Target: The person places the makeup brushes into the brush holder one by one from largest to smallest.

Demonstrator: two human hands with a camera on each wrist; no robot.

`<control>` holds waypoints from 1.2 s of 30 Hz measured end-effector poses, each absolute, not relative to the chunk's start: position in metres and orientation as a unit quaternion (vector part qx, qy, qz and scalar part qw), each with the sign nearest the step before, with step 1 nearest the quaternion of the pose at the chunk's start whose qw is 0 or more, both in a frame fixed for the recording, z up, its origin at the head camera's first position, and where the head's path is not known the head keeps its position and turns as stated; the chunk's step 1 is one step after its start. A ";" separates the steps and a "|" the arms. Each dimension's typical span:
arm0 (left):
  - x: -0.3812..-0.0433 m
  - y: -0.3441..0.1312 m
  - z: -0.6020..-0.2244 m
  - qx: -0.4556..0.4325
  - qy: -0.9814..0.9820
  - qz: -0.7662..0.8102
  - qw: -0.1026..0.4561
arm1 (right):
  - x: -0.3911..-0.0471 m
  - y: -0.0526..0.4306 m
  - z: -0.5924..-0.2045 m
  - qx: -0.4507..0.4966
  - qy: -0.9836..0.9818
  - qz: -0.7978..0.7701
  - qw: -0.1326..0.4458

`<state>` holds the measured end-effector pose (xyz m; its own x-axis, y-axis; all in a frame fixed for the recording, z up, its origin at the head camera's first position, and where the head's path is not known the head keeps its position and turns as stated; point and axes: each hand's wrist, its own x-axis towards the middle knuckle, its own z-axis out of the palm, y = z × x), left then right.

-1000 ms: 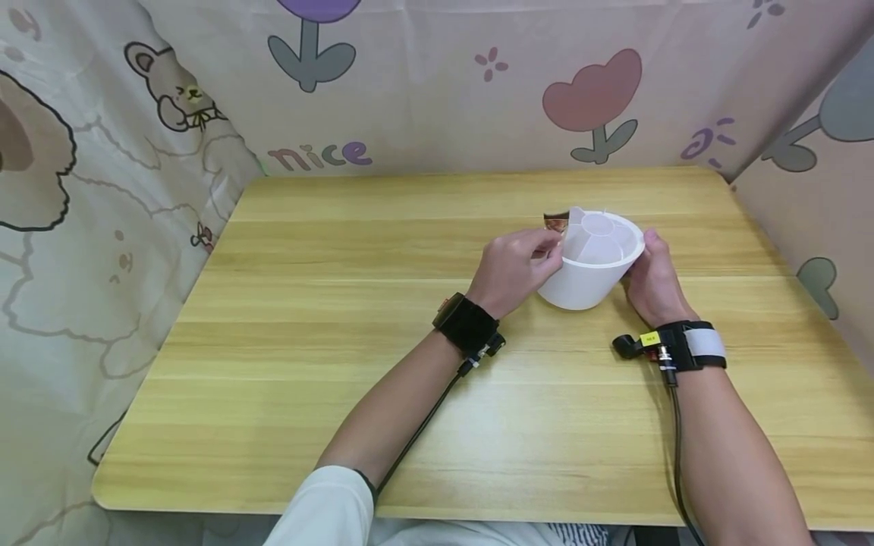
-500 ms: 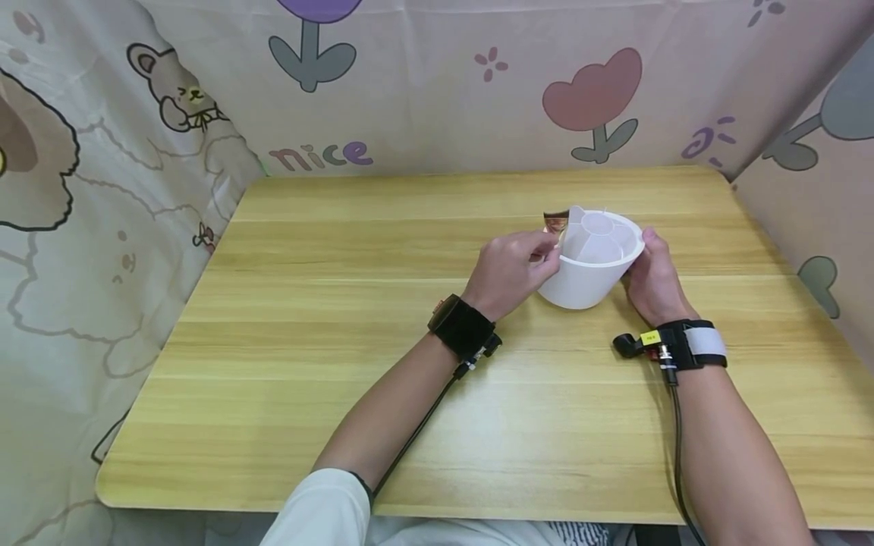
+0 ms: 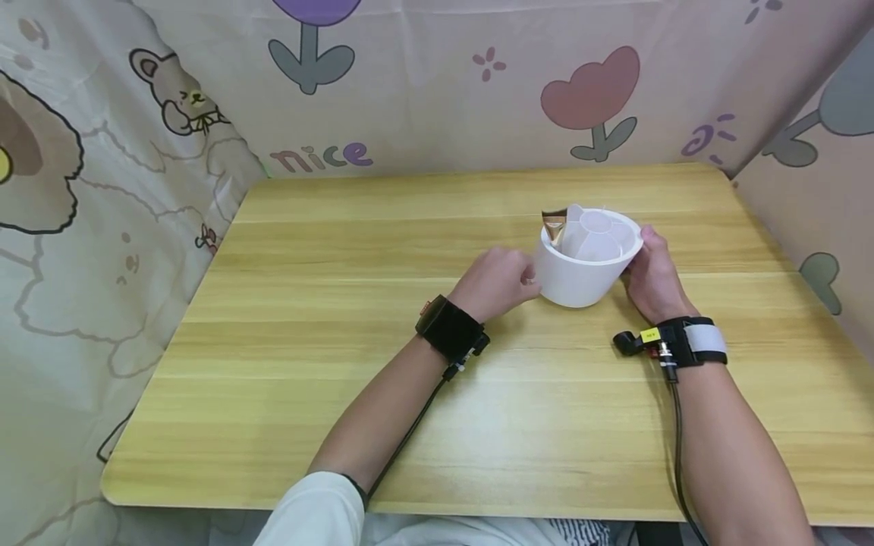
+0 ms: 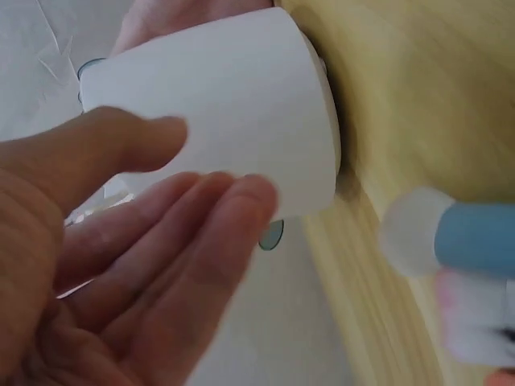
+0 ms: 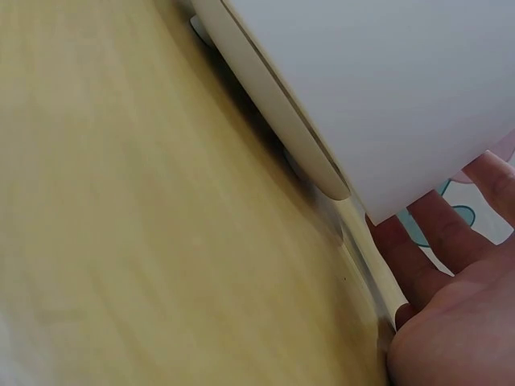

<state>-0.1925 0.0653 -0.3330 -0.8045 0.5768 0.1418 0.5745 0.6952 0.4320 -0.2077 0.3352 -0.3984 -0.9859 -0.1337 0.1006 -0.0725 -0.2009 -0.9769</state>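
head: right hand (image 3: 655, 282) grips tub (image 3: 575, 283) facing up, axis near upright; left hand (image 3: 495, 282) loose

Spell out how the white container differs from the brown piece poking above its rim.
The white container is plain and broad; the brown piece looks shiny and shows far smaller. The right hand holds the container; no hand touches the piece.

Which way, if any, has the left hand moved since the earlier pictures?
Yes: in the head view, the left hand shifted left and slightly down, against the table.
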 end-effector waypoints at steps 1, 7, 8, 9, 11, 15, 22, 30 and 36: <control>-0.193 0.064 -0.333 0.310 0.922 0.230 0.013 | -0.208 0.335 -0.399 -0.082 0.631 -0.771 0.020; -0.190 0.057 -0.328 0.299 0.929 0.202 0.081 | -0.208 0.336 -0.400 -0.084 0.633 -0.769 0.019; -0.189 0.056 -0.328 0.295 0.931 0.195 0.088 | -0.208 0.336 -0.399 -0.085 0.633 -0.769 0.019; -0.189 0.055 -0.328 0.290 0.934 0.188 0.094 | -0.208 0.336 -0.399 -0.086 0.633 -0.769 0.019; -0.190 0.054 -0.329 0.282 0.939 0.172 0.097 | -0.208 0.336 -0.399 -0.087 0.632 -0.770 0.017; -0.192 0.050 -0.332 0.259 0.949 0.149 0.099 | -0.209 0.336 -0.400 -0.089 0.633 -0.769 0.013; -0.194 0.045 -0.339 0.235 0.959 0.124 0.101 | -0.209 0.336 -0.400 -0.088 0.632 -0.770 0.013; -0.196 0.044 -0.346 0.231 0.960 0.121 0.105 | -0.210 0.336 -0.401 -0.088 0.631 -0.771 0.013; -0.195 0.048 -0.350 0.235 0.955 0.119 0.132 | -0.210 0.336 -0.401 -0.087 0.631 -0.771 0.014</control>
